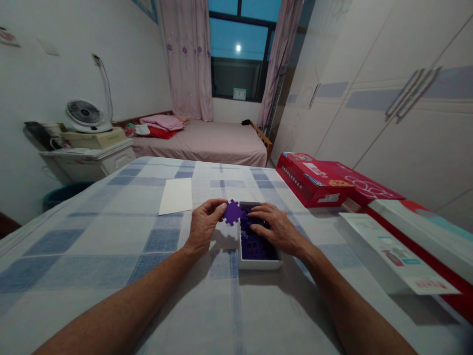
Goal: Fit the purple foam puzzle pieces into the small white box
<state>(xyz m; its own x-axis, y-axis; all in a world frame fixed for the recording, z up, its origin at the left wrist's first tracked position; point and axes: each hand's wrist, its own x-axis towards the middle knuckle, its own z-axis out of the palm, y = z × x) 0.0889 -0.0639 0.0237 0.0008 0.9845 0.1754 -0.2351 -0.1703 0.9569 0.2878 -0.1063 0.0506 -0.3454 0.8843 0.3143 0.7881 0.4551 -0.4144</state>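
Observation:
My left hand (204, 224) pinches a small purple jagged-edged puzzle piece (232, 212) just left of a shallow white tray (258, 265). Inside the tray lie more purple pieces (254, 246), fitted together. My right hand (275, 226) rests palm down over the far half of the tray, fingers touching the purple pieces there. Both hands are above a table covered by a blue and white checked cloth (121, 246).
A white card (176, 196) lies on the cloth beyond my left hand. A red box (314, 180) and long white and red boxes (391, 246) line the right edge. Beyond stand a bed (207, 140), a fan (86, 116) and wardrobe doors (388, 108).

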